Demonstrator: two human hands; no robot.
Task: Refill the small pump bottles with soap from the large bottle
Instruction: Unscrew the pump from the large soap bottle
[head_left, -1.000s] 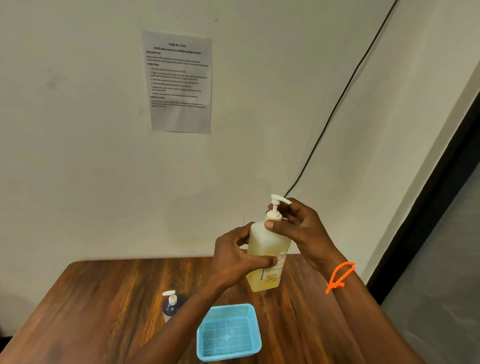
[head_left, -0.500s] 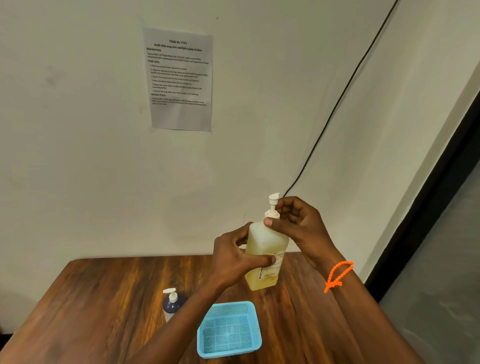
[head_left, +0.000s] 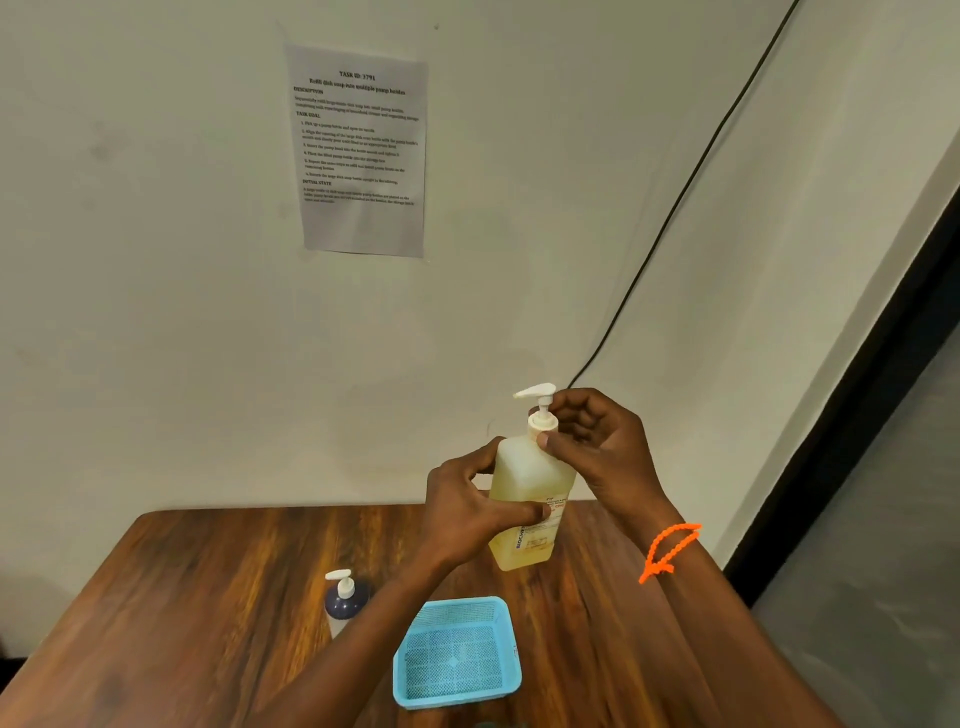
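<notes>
A large translucent bottle of yellow soap (head_left: 524, 488) is held up above the back of the wooden table (head_left: 208, 597). My left hand (head_left: 467, 506) grips its body, thumb across the label. My right hand (head_left: 597, 447) pinches the white pump collar (head_left: 543, 422) at the neck, with the pump spout pointing left. A small dark blue pump bottle (head_left: 344, 603) with a white pump stands on the table to the lower left, partly behind my left forearm.
A light blue mesh basket (head_left: 457, 652) sits on the table near the front, below the large bottle. A printed sheet (head_left: 361, 150) hangs on the wall, and a black cable (head_left: 675, 208) runs down the wall behind my hands.
The pump head has turned: its spout pointed right, then away, and now points left. The bottle stays at about the same spot in both hands.
</notes>
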